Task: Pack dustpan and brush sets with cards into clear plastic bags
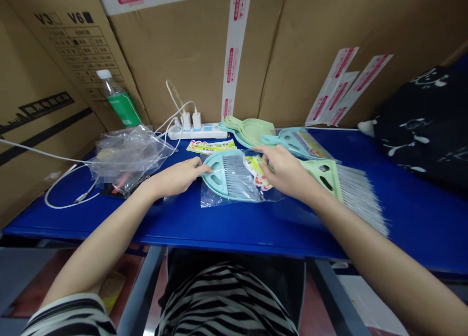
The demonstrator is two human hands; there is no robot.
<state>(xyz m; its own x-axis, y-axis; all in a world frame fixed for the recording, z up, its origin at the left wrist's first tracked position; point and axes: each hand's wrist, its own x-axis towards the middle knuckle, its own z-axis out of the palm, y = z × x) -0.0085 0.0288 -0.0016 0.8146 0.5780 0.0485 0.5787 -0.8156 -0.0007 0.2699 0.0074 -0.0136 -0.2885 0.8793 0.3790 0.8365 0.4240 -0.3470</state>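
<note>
A light blue dustpan [215, 189] with a small brush [234, 172] laid in it sits inside a clear plastic bag [210, 199] on the table. My left hand [181, 176] is closed around the handle end at the left. At the bag's right end, my right hand [280, 168] has thumb and fingers bent over a printed label card [259, 172] and appears to pinch it. Just beyond my right wrist lies a green brush [325, 172] with pale bristles, partly covered by my forearm.
Behind are green dustpans [259, 131] and a bagged blue set [292, 141]. More label cards [212, 146] lie by a white power strip [204, 131]. Crumpled plastic bags [131, 153], a cable and a bottle [122, 104] are at left. Cardboard [190, 48] walls the back; a dark printed cloth item [420, 126] is right.
</note>
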